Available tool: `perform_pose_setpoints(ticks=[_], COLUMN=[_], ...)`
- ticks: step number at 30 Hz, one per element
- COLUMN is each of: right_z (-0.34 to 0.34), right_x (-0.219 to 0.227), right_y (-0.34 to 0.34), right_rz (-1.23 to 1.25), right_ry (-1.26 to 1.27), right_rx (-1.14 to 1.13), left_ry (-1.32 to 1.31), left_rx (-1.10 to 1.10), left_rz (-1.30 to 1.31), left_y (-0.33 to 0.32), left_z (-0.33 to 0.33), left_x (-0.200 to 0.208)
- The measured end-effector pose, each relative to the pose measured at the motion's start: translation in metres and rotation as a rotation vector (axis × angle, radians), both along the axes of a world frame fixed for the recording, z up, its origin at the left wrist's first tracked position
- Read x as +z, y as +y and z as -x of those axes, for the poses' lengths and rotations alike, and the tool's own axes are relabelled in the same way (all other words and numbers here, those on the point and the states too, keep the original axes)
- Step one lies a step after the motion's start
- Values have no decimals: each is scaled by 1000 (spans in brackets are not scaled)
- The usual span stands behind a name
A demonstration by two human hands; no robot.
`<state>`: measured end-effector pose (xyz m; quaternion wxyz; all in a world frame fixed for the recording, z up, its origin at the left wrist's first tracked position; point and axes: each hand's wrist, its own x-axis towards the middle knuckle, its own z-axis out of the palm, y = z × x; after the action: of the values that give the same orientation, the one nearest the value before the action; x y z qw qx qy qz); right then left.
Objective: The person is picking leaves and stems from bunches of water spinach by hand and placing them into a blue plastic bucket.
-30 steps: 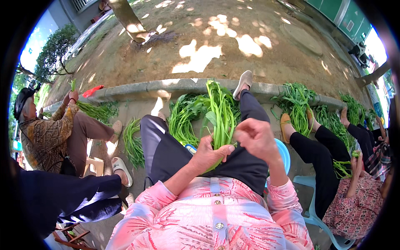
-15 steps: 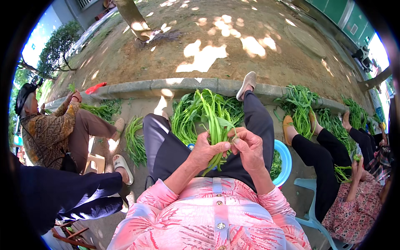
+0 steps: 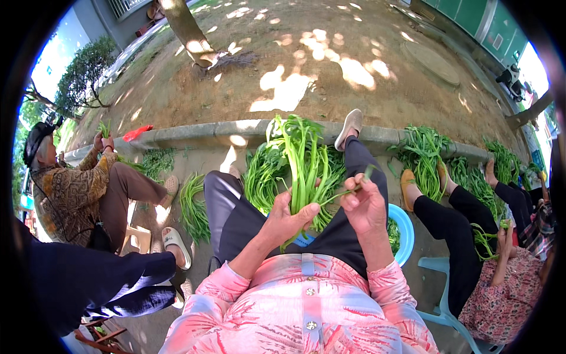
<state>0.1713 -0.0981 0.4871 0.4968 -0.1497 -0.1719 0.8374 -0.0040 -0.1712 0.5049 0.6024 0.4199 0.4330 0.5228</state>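
Loose bundle of long, bright-green leafy stems (image 3: pixel 303 171) — likely light, pliant, easily bruised, best gripped low — is being held above the dark-trousered lap (image 3: pixel 227 206), left hand (image 3: pixel 288 219) clamping its lower part, right hand (image 3: pixel 364 205) pinching a thin green sprig (image 3: pixel 337 195) near a round light-blue plastic basin (image 3: pixel 407 233).

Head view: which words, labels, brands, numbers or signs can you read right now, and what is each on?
No text can be read for certain.
White slipper at left: dark marks on the strap, too small and blurred to read.
Green wall at upper right: a pale square, too small to tell whether it bears text.
Green stalks in the left hand: no lettering visible.
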Motion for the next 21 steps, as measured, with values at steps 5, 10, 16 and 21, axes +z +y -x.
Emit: perform_pose_setpoints(ticks=[5, 10, 16, 21], right_z=[-15, -18, -13, -4], right_x=[-5, -5, -2, -1], right_y=[12, 11, 4, -5], right_rz=[7, -54, -225, -337], right_ry=[-14, -122, -326, -512], right_rx=[-28, -22, 11, 60], left_ry=[334, 214, 10, 68], left_rx=[-21, -54, 11, 76], left_rz=[-195, -72, 25, 17], left_y=[-2, -4, -12, -18], left_z=[14, 29, 47, 52], left_x=[20, 48, 52, 55])
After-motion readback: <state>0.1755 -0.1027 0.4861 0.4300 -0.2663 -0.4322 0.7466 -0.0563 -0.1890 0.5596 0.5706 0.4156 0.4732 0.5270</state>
